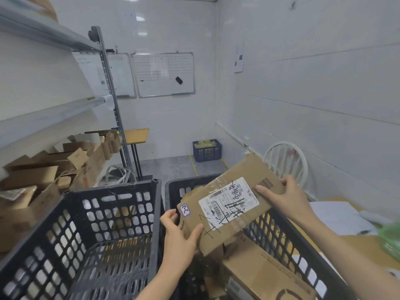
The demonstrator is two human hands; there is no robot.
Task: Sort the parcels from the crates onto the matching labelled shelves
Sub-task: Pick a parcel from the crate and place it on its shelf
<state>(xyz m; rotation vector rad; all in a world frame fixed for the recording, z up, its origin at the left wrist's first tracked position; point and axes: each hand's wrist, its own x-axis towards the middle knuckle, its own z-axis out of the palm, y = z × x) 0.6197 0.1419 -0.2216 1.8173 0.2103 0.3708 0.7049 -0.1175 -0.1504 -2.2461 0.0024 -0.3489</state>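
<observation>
Nearest the camera, two dark plastic crates stand side by side. The left crate [121,213] shows its perforated walls and floor. The right crate [279,232] holds cardboard boxes, the largest box [259,276] lying low in it with a printed face up.

Over the right crate both hands hold one flat cardboard parcel [242,169], which is tilted with its far end higher. The left hand [180,233] grips the near left corner, with the thumb on the top face and the fingers curled round the edge. The right hand [285,195] grips the far right end, its thumb lying across a printed barcode. Whether the parcel's lower edge touches the boxes beneath cannot be told.

A white shipping label [228,201] on the top face is scribbled over in black pen. A small purple-edged sticker [185,210] with a handwritten mark sits by the left thumb.

To the right, a bench [359,243] carries white papers [337,215] and a blurred green thing [391,237] at the frame edge.

To the left, a metal shelf rack [54,111] rises in tiers. Its lowest visible shelf is crowded with brown cardboard boxes [43,169], several of them tipped or leaning.

Beyond the right crate stands a white spindle-back chair [287,159]. A blue crate [207,150] sits on the floor against the tiled back wall. On that wall hang two whiteboards, the right whiteboard [164,74] ruled into a grid.
</observation>
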